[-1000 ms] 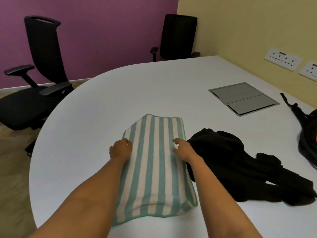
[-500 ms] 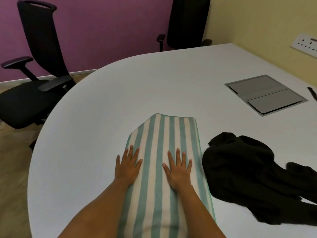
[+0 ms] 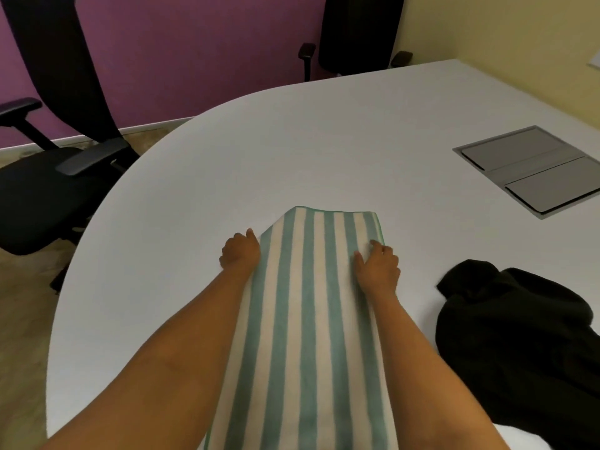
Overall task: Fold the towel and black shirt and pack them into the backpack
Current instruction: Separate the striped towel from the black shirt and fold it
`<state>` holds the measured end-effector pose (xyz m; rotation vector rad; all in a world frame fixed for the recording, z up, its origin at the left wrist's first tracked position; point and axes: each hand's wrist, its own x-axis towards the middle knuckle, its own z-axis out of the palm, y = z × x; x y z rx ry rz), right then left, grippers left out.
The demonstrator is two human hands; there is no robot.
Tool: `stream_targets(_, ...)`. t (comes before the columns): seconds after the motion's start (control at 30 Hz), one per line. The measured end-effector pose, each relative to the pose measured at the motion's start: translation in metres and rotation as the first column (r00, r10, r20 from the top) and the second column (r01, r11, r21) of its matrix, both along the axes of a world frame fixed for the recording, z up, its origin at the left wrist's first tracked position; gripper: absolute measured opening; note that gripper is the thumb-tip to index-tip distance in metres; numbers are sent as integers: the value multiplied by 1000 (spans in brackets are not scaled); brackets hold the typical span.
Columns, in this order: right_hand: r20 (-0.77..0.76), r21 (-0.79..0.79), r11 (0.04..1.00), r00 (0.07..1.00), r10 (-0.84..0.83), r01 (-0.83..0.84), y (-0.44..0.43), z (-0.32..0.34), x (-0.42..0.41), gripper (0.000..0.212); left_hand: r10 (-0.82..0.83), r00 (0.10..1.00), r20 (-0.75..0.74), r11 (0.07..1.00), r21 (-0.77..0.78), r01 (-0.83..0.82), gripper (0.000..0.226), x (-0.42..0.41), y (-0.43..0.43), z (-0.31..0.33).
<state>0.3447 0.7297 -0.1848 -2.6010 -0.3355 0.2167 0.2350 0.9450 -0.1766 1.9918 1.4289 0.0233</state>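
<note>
View: head camera, the only view being reported.
Step in hand: the folding of the towel (image 3: pixel 308 319) is being carried out; it is judged part folded into a long strip.
Towel position: it is lying on the table (image 3: pixel 292 141) from 6 o'clock up toward the centre.
Left hand (image 3: pixel 240 251): it is being held at the strip's 9 o'clock edge, fingers curled down and seemingly gripping that edge.
Right hand (image 3: pixel 378 266): it is being held at the 3 o'clock edge, fingers bent over the hem, thumb lying on top.
Next move: the far end is judged ready to be drawn back toward 6 o'clock, hems being kept aligned.
Black shirt (image 3: pixel 519 336): it is lying crumpled and unfolded at 4 o'clock, apart from the towel.
Backpack: it is not being shown.
Materials: the towel is soft terry, teal and cream stripes, teal hem; the shirt is limp, matte cloth; the table is smooth, white and rounded.
Other: a grey metal hatch (image 3: pixel 532 172) is set flush at 2 o'clock.
</note>
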Motion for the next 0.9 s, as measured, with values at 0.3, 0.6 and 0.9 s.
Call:
stream_targets(0.3, -96, -2, 994, 989, -113, 113, 18, -9, 65, 56, 66, 995, 73, 890, -455, -26, 34, 66, 40, 2)
stream_targets(0.6, -254, 334, 909, 952, -169, 250, 31, -3, 111, 28, 316, 931, 181, 652, -755, -75, 22, 74, 71, 22)
stream_targets(0.9, -197, 593, 793, 980, -24, 138, 42, 38, 128, 39, 205, 735, 646, 961, -277, -24, 43, 82, 78, 48)
